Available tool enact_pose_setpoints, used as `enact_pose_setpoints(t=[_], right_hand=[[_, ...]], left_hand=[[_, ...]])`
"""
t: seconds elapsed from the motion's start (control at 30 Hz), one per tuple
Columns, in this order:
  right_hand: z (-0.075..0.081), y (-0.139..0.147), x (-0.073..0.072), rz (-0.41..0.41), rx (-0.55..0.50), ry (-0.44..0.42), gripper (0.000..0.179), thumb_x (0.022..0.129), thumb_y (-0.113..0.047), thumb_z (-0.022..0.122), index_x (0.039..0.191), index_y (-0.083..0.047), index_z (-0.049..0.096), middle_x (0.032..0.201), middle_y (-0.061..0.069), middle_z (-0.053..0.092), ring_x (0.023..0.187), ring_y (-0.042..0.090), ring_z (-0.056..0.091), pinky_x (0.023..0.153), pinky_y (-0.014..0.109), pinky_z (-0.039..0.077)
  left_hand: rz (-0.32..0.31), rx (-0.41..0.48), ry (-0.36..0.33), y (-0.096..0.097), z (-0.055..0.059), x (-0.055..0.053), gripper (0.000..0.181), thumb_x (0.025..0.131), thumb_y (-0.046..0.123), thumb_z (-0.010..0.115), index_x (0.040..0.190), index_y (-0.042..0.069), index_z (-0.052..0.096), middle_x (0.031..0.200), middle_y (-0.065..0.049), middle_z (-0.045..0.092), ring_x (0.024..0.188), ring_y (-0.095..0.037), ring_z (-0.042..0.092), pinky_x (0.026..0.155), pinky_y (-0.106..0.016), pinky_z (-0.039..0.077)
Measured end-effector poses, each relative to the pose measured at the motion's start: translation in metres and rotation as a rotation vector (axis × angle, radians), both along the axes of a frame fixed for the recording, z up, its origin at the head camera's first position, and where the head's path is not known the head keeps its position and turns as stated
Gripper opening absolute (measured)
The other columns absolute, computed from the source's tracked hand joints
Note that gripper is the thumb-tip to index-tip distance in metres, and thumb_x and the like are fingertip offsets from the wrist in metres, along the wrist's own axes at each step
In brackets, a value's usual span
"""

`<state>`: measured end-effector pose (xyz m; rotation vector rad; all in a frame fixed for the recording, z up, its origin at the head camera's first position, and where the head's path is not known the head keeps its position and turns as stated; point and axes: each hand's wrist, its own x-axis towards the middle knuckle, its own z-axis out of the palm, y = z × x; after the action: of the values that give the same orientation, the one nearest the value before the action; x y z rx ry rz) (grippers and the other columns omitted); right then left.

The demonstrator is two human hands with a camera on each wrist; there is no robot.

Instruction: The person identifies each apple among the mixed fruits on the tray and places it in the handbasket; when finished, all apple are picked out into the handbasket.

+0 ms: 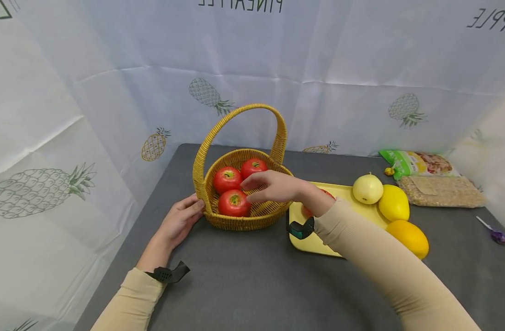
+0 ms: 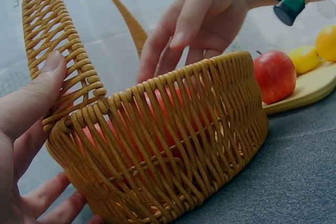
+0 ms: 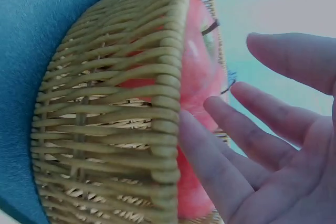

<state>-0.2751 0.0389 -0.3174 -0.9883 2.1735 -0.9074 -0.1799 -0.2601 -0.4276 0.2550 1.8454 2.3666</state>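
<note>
A yellow woven basket [image 1: 246, 224] with a tall arched handle holds red apples [image 1: 227, 180]. Against its left end, at the foot of the handle, rests my left hand [image 1: 181, 219]. In the left wrist view the left thumb [image 2: 50, 74] lies on the handle's weave, and the other fingers spread along the basket's outer side. My right hand [image 1: 273, 186] hovers over the basket's opening, its fingers loosely bent and apart beside the apples. The right wrist view shows nothing held in the right palm [image 3: 294, 182], with the fingertips close to the rim.
To the right, a pale yellow tray [image 1: 314, 246] carries another red apple [image 2: 275, 77], a pale round fruit [image 1: 368, 189] and yellow fruits [image 1: 394, 203], partly behind my right sleeve. Farther right lie food bags [image 1: 439, 191] and a wrapped lollipop [image 1: 500, 237]. A pineapple-print curtain [image 1: 252, 55] hangs behind.
</note>
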Motion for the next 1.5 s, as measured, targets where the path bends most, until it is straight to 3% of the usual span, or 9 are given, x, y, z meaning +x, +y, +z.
enact_pose_setpoints(t=[0.27, 0.5, 0.83, 0.97, 1.1, 1.2, 1.3, 1.4, 1.5], right_hand=[[0.001, 0.029, 0.015, -0.101, -0.141, 0.004, 0.038, 0.100, -0.025, 0.068, 0.137, -0.014, 0.063, 0.134, 0.001, 0.063, 0.122, 0.020, 0.058, 0.100, 0.041, 0.050], [-0.008, 0.049, 0.033, -0.173, -0.297, -0.077, 0.035, 0.100, -0.018, 0.068, 0.133, -0.006, 0.063, 0.127, 0.007, 0.064, 0.116, 0.035, 0.063, 0.096, 0.038, 0.054], [-0.021, 0.073, 0.051, -0.355, -0.395, -0.062, 0.035, 0.099, -0.021, 0.071, 0.130, -0.007, 0.065, 0.128, 0.007, 0.066, 0.108, 0.028, 0.064, 0.088, 0.043, 0.056], [-0.026, 0.086, 0.056, -0.451, -0.426, -0.015, 0.034, 0.100, -0.024, 0.071, 0.129, -0.006, 0.065, 0.124, 0.010, 0.066, 0.092, 0.034, 0.060, 0.073, 0.036, 0.054], [-0.030, 0.102, 0.059, -0.549, -0.426, 0.091, 0.033, 0.100, -0.026, 0.071, 0.126, -0.007, 0.067, 0.117, 0.014, 0.065, 0.089, 0.038, 0.059, 0.071, 0.032, 0.053], [-0.030, 0.112, 0.058, -0.629, -0.412, 0.169, 0.032, 0.100, -0.028, 0.070, 0.126, -0.009, 0.068, 0.110, 0.013, 0.062, 0.093, 0.034, 0.061, 0.075, 0.030, 0.054], [-0.028, 0.119, 0.054, -0.679, -0.388, 0.203, 0.032, 0.101, -0.030, 0.069, 0.127, -0.012, 0.067, 0.116, 0.010, 0.061, 0.103, 0.030, 0.058, 0.084, 0.032, 0.052], [-0.028, 0.125, 0.050, -0.704, -0.351, 0.172, 0.035, 0.101, -0.031, 0.069, 0.130, -0.012, 0.065, 0.135, 0.010, 0.057, 0.123, 0.031, 0.052, 0.098, 0.044, 0.048], [-0.031, 0.131, 0.046, -0.709, -0.314, 0.123, 0.041, 0.100, -0.033, 0.069, 0.135, -0.012, 0.061, 0.144, 0.014, 0.050, 0.133, 0.041, 0.047, 0.106, 0.056, 0.044]], left_hand=[[-0.003, 0.002, -0.003, 0.000, 0.000, 0.001, 0.021, 0.107, 0.016, 0.059, 0.122, 0.007, 0.070, 0.165, -0.020, 0.022, 0.142, -0.017, 0.035, 0.105, -0.025, 0.044], [0.006, 0.004, 0.004, 0.000, 0.000, 0.001, 0.023, 0.107, 0.017, 0.059, 0.125, 0.006, 0.069, 0.163, -0.020, 0.025, 0.139, -0.015, 0.040, 0.105, -0.026, 0.045], [0.012, 0.011, 0.010, 0.002, -0.001, 0.000, 0.021, 0.107, 0.016, 0.058, 0.123, 0.006, 0.070, 0.156, -0.016, 0.036, 0.134, -0.012, 0.046, 0.104, -0.026, 0.045], [0.017, 0.003, 0.011, 0.001, 0.000, 0.000, 0.025, 0.107, 0.016, 0.058, 0.126, 0.001, 0.068, 0.154, -0.015, 0.039, 0.134, -0.014, 0.046, 0.104, -0.026, 0.045], [-0.004, 0.006, 0.021, 0.000, 0.000, 0.001, 0.028, 0.108, 0.015, 0.057, 0.129, -0.002, 0.065, 0.157, -0.015, 0.036, 0.137, -0.015, 0.043, 0.104, -0.026, 0.045], [-0.015, 0.010, 0.028, -0.001, -0.001, 0.001, 0.028, 0.108, 0.015, 0.056, 0.129, -0.001, 0.066, 0.157, -0.014, 0.037, 0.138, -0.016, 0.042, 0.105, -0.027, 0.046], [-0.014, 0.013, 0.031, -0.001, -0.001, 0.001, 0.026, 0.108, 0.015, 0.056, 0.128, 0.001, 0.067, 0.155, -0.012, 0.040, 0.139, -0.018, 0.041, 0.104, -0.027, 0.046], [-0.010, 0.018, 0.032, -0.002, -0.001, 0.001, 0.026, 0.108, 0.015, 0.056, 0.128, 0.002, 0.067, 0.153, -0.010, 0.044, 0.137, -0.019, 0.043, 0.104, -0.027, 0.046], [-0.010, 0.027, 0.034, -0.002, -0.002, 0.001, 0.026, 0.108, 0.015, 0.057, 0.127, 0.002, 0.067, 0.151, -0.008, 0.046, 0.135, -0.017, 0.045, 0.104, -0.027, 0.046]])
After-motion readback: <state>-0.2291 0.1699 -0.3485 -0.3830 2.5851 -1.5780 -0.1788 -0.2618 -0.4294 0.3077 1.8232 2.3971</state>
